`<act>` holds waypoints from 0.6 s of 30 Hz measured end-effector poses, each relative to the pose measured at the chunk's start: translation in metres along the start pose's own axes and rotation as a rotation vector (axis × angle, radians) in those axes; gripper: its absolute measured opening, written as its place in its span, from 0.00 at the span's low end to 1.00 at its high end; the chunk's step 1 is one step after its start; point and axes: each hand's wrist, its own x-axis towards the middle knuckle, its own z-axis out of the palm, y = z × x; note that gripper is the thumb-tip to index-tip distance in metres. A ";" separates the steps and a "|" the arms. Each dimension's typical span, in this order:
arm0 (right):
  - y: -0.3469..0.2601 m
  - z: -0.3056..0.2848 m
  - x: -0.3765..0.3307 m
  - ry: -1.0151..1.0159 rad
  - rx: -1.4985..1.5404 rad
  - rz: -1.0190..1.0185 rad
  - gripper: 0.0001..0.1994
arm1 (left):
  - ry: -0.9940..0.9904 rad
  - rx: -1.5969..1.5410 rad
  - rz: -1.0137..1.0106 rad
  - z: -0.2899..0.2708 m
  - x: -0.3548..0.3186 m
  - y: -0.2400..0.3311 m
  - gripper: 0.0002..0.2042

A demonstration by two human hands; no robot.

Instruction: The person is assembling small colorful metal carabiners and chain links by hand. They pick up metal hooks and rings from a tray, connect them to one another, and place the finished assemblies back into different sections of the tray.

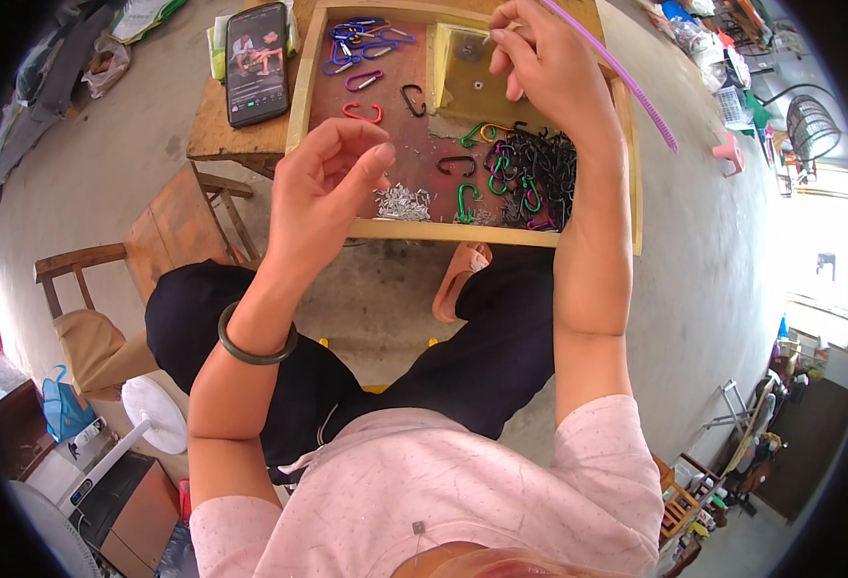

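My left hand (323, 193) hovers over the near left part of a shallow wooden tray (472, 232). Its fingers are curled in toward the thumb, and whatever they may hold cannot be made out. A pile of small silver pins (403, 203) lies just beyond it. Over the tray's far right my right hand (564, 72) has thumb and forefinger together, perhaps on something tiny. Below that hand sits a yellowish plate (463, 72). Loose carabiner hooks lie between: a red one (362, 113), black ones (456, 166) and green ones (466, 203). Finished-looking blue carabiners (357, 43) fill the far left corner.
A heap of black carabiner parts (544, 169) fills the tray's near right. A purple ribbed strip (626, 72) arches past my right hand. On the wooden table (222, 130) a phone (257, 65) leans left of the tray. A wooden chair (169, 222) stands at left.
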 end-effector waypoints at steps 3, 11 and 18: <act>0.014 0.016 0.013 0.112 -0.035 -0.062 0.07 | -0.001 0.016 0.028 -0.003 -0.006 0.006 0.09; 0.013 0.027 0.026 0.054 -0.121 0.049 0.10 | 0.004 0.027 0.022 -0.018 -0.015 0.018 0.08; 0.006 0.019 0.031 -0.047 0.024 0.122 0.10 | 0.020 0.020 0.081 -0.025 -0.020 0.018 0.08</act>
